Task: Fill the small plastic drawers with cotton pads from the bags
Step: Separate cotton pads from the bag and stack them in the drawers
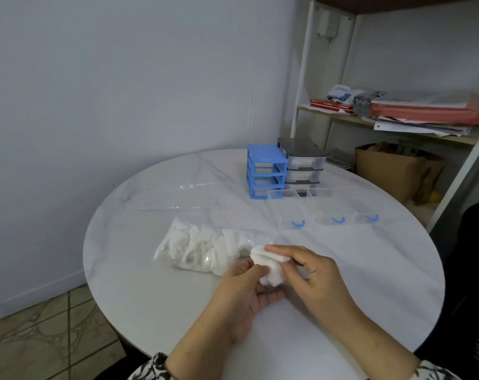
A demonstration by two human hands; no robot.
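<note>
Both hands (263, 278) holding cotton pads (268, 266), bag (205, 246) beside, seemingly empty drawers (323, 207) beyond

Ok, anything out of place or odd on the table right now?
Nothing spilled or damaged. The blue drawer frame stands empty, its three clear drawers pulled out and lying on the table, apparently unfilled. An empty-looking clear bag lies flat. Both hands, left hand and right hand, hold a cotton pad bunch beside the full bag.

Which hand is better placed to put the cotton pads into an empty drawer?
Probably the right hand. Both hands grip the cotton pads, but the clear drawers lie ahead on the right. The left hand is closer to the bag and would have to cross over.
</note>
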